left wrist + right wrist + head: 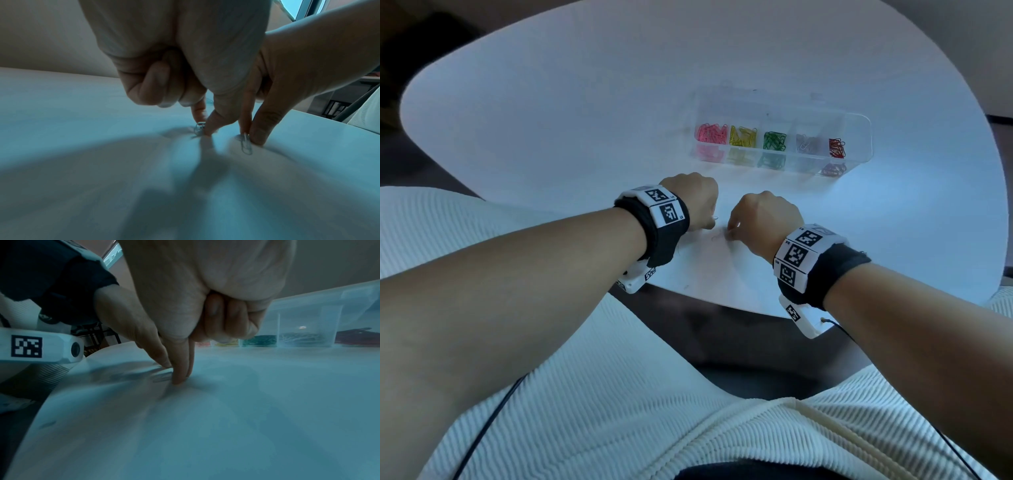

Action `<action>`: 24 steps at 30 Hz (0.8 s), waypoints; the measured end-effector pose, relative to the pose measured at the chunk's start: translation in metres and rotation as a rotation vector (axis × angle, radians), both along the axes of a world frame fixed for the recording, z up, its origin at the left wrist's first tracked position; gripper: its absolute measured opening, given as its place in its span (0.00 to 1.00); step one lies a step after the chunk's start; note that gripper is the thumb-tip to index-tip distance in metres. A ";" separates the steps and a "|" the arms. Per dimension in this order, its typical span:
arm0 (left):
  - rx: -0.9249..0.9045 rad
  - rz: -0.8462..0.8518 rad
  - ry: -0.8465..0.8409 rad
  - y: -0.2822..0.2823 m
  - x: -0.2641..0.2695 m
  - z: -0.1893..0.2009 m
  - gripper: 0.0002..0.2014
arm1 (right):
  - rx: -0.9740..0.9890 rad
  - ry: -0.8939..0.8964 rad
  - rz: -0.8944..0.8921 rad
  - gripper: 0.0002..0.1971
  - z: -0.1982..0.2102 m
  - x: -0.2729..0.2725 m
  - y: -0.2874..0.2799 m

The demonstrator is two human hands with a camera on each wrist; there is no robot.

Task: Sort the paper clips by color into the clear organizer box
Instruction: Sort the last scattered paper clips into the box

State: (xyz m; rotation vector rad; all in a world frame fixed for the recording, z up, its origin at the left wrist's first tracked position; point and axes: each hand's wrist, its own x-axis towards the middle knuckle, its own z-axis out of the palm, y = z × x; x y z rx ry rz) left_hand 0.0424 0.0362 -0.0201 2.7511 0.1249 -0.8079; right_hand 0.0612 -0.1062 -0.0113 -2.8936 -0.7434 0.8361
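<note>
Both hands sit close together near the front edge of the white table (551, 120). My left hand (202, 128) points thumb and forefinger down and pinches a silver paper clip (199, 129) that lies on the table. My right hand (174, 374) does the same just to its right, pinching a second silver clip (246, 144) against the table top. Each hand's other fingers are curled into the palm. The clear organizer box (859, 120) lies further back, to the right. Its compartments hold pink, yellow, green, silver and red clips.
My lap in ribbed white cloth (654, 411) lies below the table's front edge. A thin black cable (482, 435) runs down on the left. Beyond the table's far side the room is dark.
</note>
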 end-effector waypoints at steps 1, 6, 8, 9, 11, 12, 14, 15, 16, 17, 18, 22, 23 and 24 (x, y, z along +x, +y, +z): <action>-0.002 0.002 0.002 0.000 0.000 0.000 0.08 | -0.014 -0.002 -0.003 0.07 -0.001 0.000 0.002; 0.002 0.002 0.001 0.000 -0.001 0.001 0.07 | -0.043 0.110 -0.101 0.13 -0.004 0.006 0.010; 0.005 0.001 0.002 0.000 -0.001 0.001 0.07 | -0.039 0.164 -0.118 0.14 -0.004 0.008 0.012; 0.006 0.003 0.002 0.000 -0.001 0.001 0.07 | -0.035 0.173 -0.122 0.14 -0.004 0.009 0.013; 0.004 0.008 0.002 0.001 -0.001 0.001 0.07 | -0.015 0.156 -0.124 0.12 -0.002 0.011 0.012; 0.005 0.011 0.002 0.002 0.000 0.001 0.07 | 0.013 0.134 -0.123 0.10 0.000 0.011 0.010; 0.000 0.020 0.001 0.003 0.001 0.002 0.08 | 0.084 0.117 -0.090 0.07 0.005 0.007 0.009; -0.004 0.027 0.000 0.003 0.001 0.002 0.08 | 0.100 0.123 -0.055 0.07 0.007 0.003 0.009; -0.007 0.034 -0.003 0.004 0.002 0.002 0.08 | 0.097 0.123 -0.017 0.08 0.008 -0.001 0.010; -0.009 0.038 -0.006 0.004 0.003 0.002 0.08 | 0.081 0.117 0.015 0.09 0.008 -0.005 0.011; -0.008 0.039 -0.007 0.004 0.003 0.002 0.08 | 0.061 0.107 0.038 0.10 0.007 -0.008 0.013; -0.002 0.039 0.000 0.006 0.002 0.002 0.09 | 0.036 0.073 0.053 0.08 0.003 -0.011 0.018; -0.001 0.039 0.001 0.007 0.003 0.002 0.10 | 0.037 0.069 0.041 0.08 0.003 -0.011 0.019; 0.000 0.038 0.004 0.007 0.003 0.002 0.11 | 0.036 0.062 0.035 0.09 0.003 -0.011 0.019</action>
